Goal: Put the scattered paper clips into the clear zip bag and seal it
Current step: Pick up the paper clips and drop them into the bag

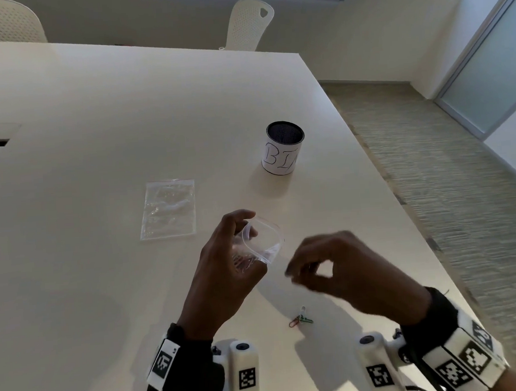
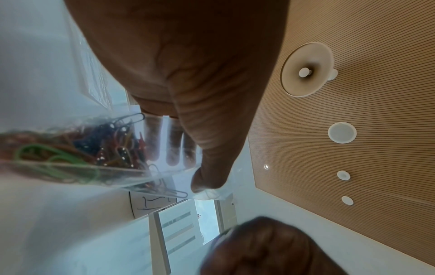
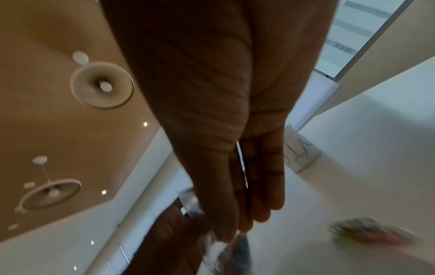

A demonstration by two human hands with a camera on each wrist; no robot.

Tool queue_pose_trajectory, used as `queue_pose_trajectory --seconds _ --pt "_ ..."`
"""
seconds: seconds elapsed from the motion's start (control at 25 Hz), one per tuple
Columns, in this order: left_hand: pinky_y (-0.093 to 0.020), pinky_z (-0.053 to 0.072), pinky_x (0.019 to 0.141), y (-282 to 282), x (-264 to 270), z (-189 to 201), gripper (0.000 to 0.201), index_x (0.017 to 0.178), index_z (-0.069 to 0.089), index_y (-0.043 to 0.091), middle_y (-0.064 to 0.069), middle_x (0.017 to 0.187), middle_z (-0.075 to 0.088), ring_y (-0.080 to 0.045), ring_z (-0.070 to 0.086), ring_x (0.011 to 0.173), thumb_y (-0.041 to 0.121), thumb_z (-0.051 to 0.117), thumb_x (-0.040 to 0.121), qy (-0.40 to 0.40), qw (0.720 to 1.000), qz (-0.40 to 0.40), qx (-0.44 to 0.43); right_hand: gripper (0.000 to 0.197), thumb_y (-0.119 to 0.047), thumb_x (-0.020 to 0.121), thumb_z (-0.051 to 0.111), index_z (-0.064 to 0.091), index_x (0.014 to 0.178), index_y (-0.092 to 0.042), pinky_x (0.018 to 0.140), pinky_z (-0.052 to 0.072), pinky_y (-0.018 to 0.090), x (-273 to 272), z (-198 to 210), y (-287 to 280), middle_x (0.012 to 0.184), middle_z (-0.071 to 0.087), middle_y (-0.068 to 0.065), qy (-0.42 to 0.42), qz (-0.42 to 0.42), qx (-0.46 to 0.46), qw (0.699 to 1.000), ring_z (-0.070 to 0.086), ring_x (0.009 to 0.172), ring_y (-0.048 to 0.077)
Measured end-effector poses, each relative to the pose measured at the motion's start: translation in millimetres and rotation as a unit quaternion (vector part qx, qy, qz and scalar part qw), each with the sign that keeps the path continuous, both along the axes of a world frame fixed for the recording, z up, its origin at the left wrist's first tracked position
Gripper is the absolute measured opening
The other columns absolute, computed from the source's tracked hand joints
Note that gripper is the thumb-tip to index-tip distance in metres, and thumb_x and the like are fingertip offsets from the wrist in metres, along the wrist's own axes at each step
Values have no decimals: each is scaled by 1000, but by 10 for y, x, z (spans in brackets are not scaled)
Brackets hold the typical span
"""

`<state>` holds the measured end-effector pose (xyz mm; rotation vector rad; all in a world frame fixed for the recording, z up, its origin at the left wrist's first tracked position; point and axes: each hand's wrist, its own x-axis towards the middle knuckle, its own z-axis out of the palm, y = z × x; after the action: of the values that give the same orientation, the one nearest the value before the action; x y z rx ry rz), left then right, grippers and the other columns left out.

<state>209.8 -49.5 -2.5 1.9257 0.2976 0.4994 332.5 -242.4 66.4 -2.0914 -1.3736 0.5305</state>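
Note:
My left hand (image 1: pixel 239 257) holds the clear zip bag (image 1: pixel 264 243) above the table with its mouth held open, thumb (image 2: pixel 212 167) on the rim. Many coloured paper clips (image 2: pixel 94 148) lie inside it. Just right of the bag's mouth, my right hand (image 1: pixel 300 271) has thumb and fingertips (image 3: pixel 233 230) pinched together on what looks like a paper clip, blurred and mostly hidden. A few loose paper clips (image 1: pixel 301 318), red, green and white, lie on the table (image 1: pixel 105 295) near me, a blurred smear in the right wrist view (image 3: pixel 372 232).
A second clear zip bag (image 1: pixel 168 210) lies flat and empty to the left. A black mesh cup with a white "BIN" label (image 1: pixel 283 148) stands further back. The table's right edge (image 1: pixel 402 204) runs close by, and white chairs (image 1: pixel 249 23) stand at the far side.

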Motion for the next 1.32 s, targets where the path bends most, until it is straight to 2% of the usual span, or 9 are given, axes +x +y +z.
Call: queue_pose_trajectory --seconds 0.16,0.32,0.44,0.72,0.84,0.96,1.04,1.16,1.32 --pt "-23 62 76 -8 1 -8 71 134 46 38 13 115 63 -8 67 100 10 83 81 5 1000 -3 4 28 -29 93 74 72 120 -36 92 47 10 -179 -360 -191 127 58 -22 -32 108 -155 981 54 103 -8" --pt "-24 62 76 -13 3 -8 69 133 46 40 14 115 63 -7 67 99 11 82 81 12 1000 -4 2 13 -24 97 69 76 107 -28 90 55 20 -193 -522 -276 116 60 -15 -35 94 -125 987 58 97 -1" --pt "-27 62 76 -25 8 -4 68 132 47 39 14 114 63 -9 68 98 11 81 81 13 1000 -2 -4 11 -20 98 65 76 98 -19 86 56 30 -55 -574 -241 108 67 -7 -94 52 -98 989 62 96 7" --pt "-19 59 74 -41 14 2 68 134 48 36 13 113 63 -11 67 95 10 81 80 9 1000 -8 1 17 -10 101 61 72 108 -20 79 56 29 -8 -545 -85 106 72 -2 -177 26 -120 977 64 92 14" --pt "-14 55 71 -38 9 11 67 134 48 35 14 113 63 -10 66 93 11 81 81 7 1000 -10 6 27 -7 100 60 63 122 -22 82 51 22 6 -553 -77 112 69 -1 -160 12 -129 979 65 98 14" --pt "-14 55 70 -36 3 12 67 134 47 36 14 112 62 -10 67 91 12 81 82 5 1000 -11 7 23 -9 102 57 63 121 -21 76 43 19 12 -566 -54 114 67 1 -146 15 -141 979 61 93 12" --pt "-16 56 71 -33 -1 14 67 134 47 36 14 113 62 -11 67 92 12 81 82 2 1000 -12 6 18 -14 103 58 69 116 -20 77 51 23 44 -513 -41 114 68 1 -131 0 -129 983 65 93 12" --pt "-17 56 72 -32 -2 16 67 133 48 37 13 112 62 -11 67 94 10 80 81 -1 1000 -11 5 15 -12 98 67 76 103 -22 80 59 32 146 -350 -62 103 70 -5 -67 -68 -49 994 69 86 9" --pt "-18 57 73 -39 8 15 66 132 48 37 13 112 62 -11 67 94 11 80 81 -4 1000 -11 4 16 -3 93 72 78 95 -18 80 61 32 138 -29 -2 90 75 -2 39 -183 92 978 73 77 14"
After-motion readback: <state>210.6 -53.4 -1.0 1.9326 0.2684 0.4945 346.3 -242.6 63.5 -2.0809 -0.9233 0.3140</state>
